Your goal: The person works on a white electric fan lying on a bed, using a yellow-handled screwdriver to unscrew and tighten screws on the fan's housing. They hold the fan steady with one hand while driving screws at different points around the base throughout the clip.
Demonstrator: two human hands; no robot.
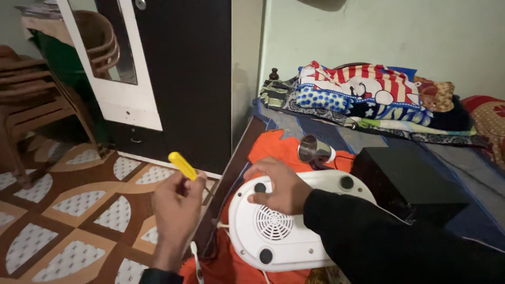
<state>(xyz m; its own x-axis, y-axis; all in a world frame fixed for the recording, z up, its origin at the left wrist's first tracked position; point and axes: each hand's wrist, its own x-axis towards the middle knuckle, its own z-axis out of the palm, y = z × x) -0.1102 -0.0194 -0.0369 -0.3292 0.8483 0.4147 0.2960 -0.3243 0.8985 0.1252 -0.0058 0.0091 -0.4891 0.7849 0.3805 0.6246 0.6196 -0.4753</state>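
Our left hand (176, 210) grips a yellow-handled screwdriver (183, 165) beside the bed's edge (236, 158); our right hand (279, 184) lies flat, fingers open, on the white appliance (279, 231).

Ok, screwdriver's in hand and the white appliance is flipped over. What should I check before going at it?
1. Screwdriver gripped in left hand: ok.
2. Blade seated in a screw: not ok; the tool is held off to the side, over the floor.
3. Right hand steadying the white appliance: ok, palm flat on its underside.
4. Appliance resting stably: cannot tell; it lies on orange cloth at the bed's edge.
5. Cord unplugged: cannot tell; plug out of view.
6. Metal cup clear of the work: ok, behind the appliance.
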